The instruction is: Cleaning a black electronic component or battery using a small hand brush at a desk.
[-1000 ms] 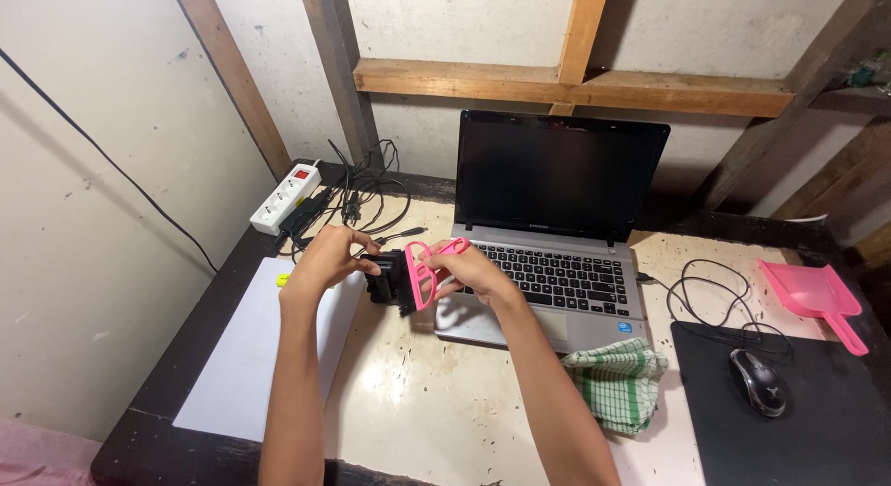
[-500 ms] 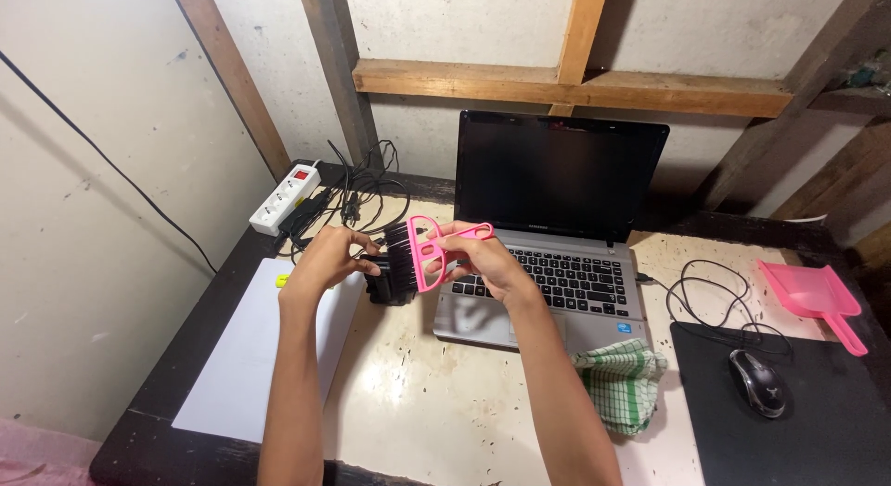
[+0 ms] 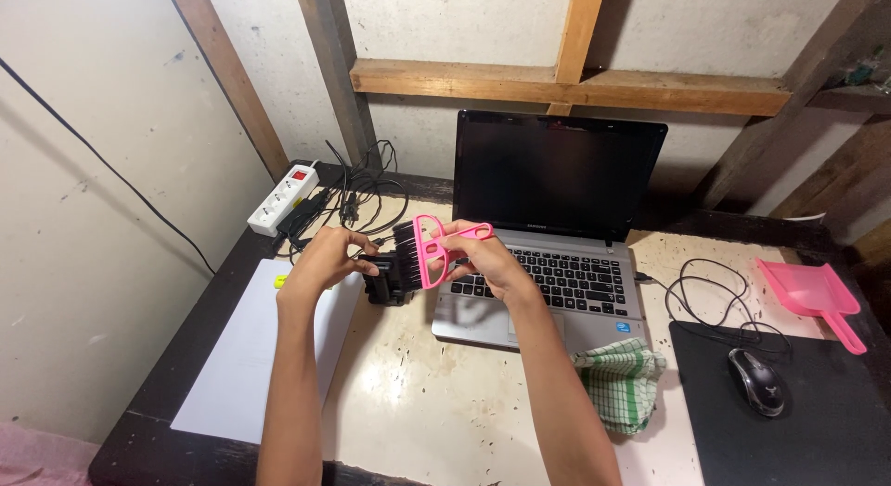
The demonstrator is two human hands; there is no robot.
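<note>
Left hand [image 3: 327,259] closed around a small black object [image 3: 383,286], held just above the worktop [image 3: 436,402] to the left of the laptop [image 3: 552,235]; fingers curled over its left end, what kind of object it is not clear. Right hand [image 3: 483,259] pinching the looped handle of a small pink brush [image 3: 429,249], thumb and fingers wrapped round the pink frame. Black bristles pointing left and touching the top of the black object. Both hands close together, near the laptop's left front corner.

Laptop open at the middle of the worktop, screen dark, keyboard facing near. Far left, a white power strip [image 3: 282,200] with a red switch, and a tangle of black cables [image 3: 357,184] just beside it. Near left, a white sheet [image 3: 246,356] lying flat, partly under the left forearm, with a small yellow thing [image 3: 278,282] at its far edge. Just near the laptop's right front corner, a crumpled green-and-white checked cloth [image 3: 620,379]. Right of that, a black mouse pad [image 3: 789,416] carrying a dark mouse [image 3: 756,381], its thin cable [image 3: 715,300] looping toward the laptop. Far right, a small pink dustpan [image 3: 812,296], lying partly on the far edge of the pad, well apart from the brush. Behind everything, a pale wall with bare wooden beams [image 3: 566,82].
</note>
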